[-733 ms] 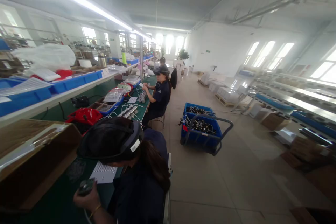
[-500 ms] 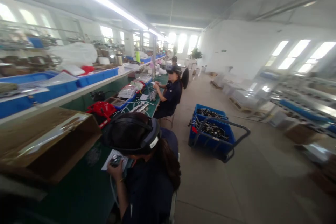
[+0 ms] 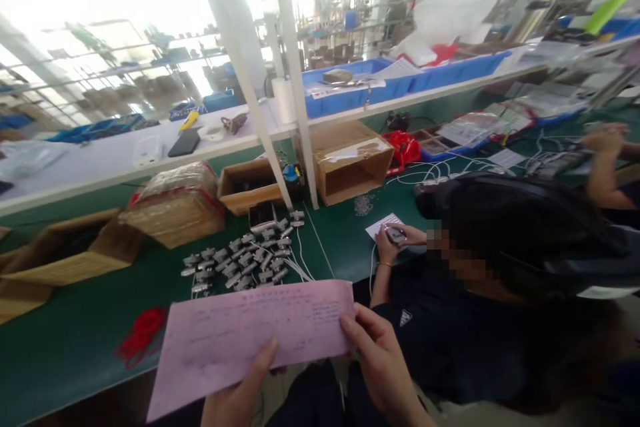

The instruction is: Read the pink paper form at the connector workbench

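Observation:
A pink printed paper form (image 3: 220, 340) is held up between my two hands, in front of the bench edge. My left hand (image 3: 245, 383) grips its lower edge, thumb on the face and fingers hidden behind. At the right end, my right hand (image 3: 377, 357) pinches the sheet between thumb and fingers. The print is too blurred to read. Just beyond the paper, several small metal parts (image 3: 245, 260) with white cables lie in a cluster on the green bench top (image 3: 75, 340). A red cord bundle (image 3: 141, 333) lies left of the paper.
On my right a seated co-worker (image 3: 450, 347) handles a small dark round part (image 3: 396, 235). Cardboard boxes (image 3: 350, 160) line the bench's back, below a white shelf (image 3: 240, 133) with blue bins (image 3: 360, 97). White posts (image 3: 295, 80) rise from the bench.
My view has swung left and down from the aisle and the blue cart to the bench. My hands and the pink paper are now in view; neither showed before.

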`<action>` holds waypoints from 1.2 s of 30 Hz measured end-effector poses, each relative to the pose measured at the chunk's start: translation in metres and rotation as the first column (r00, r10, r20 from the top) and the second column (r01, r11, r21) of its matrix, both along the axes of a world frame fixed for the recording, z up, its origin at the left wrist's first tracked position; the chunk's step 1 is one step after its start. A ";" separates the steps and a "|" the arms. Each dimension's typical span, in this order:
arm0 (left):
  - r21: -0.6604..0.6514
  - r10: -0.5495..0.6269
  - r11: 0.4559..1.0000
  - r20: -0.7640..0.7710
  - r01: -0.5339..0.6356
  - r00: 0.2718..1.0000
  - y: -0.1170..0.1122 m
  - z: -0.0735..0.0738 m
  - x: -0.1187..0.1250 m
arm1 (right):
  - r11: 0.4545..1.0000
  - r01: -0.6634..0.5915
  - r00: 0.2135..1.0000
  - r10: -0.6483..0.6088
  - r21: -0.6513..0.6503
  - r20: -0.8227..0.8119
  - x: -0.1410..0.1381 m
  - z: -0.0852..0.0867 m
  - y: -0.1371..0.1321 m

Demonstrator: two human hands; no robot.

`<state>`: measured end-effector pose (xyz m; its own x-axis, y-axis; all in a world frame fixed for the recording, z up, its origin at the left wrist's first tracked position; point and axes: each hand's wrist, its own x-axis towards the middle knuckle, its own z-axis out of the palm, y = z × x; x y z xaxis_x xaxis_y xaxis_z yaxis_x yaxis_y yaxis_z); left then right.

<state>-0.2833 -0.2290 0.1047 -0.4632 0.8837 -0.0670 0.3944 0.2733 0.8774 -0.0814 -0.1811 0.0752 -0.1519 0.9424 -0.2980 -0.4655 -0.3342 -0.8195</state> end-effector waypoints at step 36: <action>-0.162 0.279 0.956 0.245 -0.244 0.929 0.014 0.031 0.012 | 0.994 -0.110 0.991 0.110 -0.007 0.071 -0.022 -0.001 0.015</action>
